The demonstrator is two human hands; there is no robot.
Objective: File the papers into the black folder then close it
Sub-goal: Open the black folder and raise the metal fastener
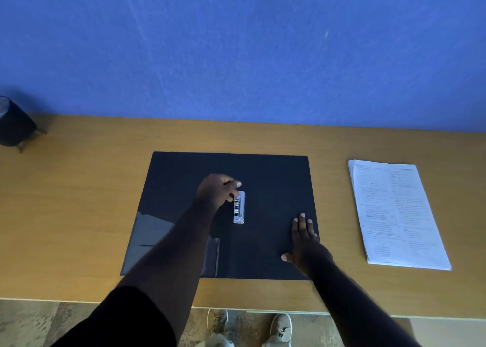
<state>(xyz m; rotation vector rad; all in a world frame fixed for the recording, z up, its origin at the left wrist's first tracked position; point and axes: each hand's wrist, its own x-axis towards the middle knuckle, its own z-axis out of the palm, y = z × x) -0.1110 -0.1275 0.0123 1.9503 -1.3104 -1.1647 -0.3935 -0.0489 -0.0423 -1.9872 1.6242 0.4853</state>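
The black folder (273, 178) lies open and flat on the wooden table (79, 215). Its metal clip mechanism (239, 210) sits near the middle. My left hand (217, 191) is over the clip's upper end, with fingers pinched on its lever. My right hand (305, 239) rests flat with fingers spread on the folder's right half, near its right edge. A stack of printed white papers (397, 212) lies on the table to the right of the folder, apart from it.
A dark round object on small legs (14, 123) stands at the table's far left corner. A blue wall (236, 44) rises behind the table. My shoes (278, 328) show below the table's front edge.
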